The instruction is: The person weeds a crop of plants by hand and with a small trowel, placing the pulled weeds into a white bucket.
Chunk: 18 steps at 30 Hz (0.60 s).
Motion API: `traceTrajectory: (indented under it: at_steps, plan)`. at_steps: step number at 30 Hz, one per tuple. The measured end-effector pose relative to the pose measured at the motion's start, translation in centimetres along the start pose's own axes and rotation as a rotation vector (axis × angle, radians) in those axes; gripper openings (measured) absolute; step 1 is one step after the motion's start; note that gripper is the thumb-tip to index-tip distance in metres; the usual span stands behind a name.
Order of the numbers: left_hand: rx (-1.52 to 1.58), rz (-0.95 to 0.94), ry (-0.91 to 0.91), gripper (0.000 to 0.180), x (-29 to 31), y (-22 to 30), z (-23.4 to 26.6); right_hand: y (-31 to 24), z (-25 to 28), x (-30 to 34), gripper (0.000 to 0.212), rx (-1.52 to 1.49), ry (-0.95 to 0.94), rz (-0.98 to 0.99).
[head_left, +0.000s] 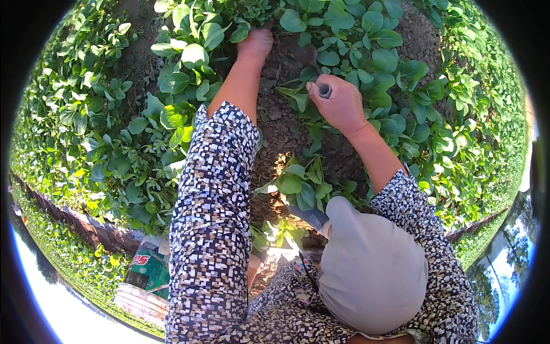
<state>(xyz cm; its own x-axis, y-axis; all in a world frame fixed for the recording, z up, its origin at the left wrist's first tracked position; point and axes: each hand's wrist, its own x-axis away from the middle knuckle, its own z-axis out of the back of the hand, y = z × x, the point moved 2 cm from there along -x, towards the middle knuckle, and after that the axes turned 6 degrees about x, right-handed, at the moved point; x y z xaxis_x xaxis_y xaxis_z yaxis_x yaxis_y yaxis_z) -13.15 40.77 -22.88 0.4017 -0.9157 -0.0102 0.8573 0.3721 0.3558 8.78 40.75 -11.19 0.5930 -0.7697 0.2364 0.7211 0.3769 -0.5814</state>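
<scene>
My right hand (341, 103) is closed around the handle of a small hand trowel (307, 56), the handle's round hollow end showing above the fist. The trowel's dark blade points away from me, over the soil beside the leafy greens (384, 63). To the left, my left hand (255, 45) reaches down among low green plants (243, 20) at the far end of the bare soil strip (278, 109). Its fingers are hidden by leaves and the hand's angle, so any grip cannot be made out. Loose-looking leafy greens (298, 186) lie on the soil nearer to me.
Dense leafy plants (86, 103) grow on the left, and more (458, 143) on the right. A green and white container (148, 269) stands at lower left, near a low brown edge (86, 226). A grey cap (372, 264) covers part of the lower middle.
</scene>
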Motion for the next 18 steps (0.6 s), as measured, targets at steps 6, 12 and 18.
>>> traceTrajectory:
  at_steps: [6,12,18]
  plan:
    - [0.912,0.385,0.254,0.048,0.6,1.3,1.2,-0.5,0.3,0.4,0.031,0.153,0.069,0.135]
    - [0.509,0.121,0.39,0.031,1.9,-0.4,-2.4,0.0,-0.4,-0.3,0.039,-0.271,0.033,-0.093]
    - [0.288,-0.066,0.408,0.027,2.0,-0.2,-1.6,-0.5,-0.6,-0.4,0.038,-0.225,0.03,-0.042]
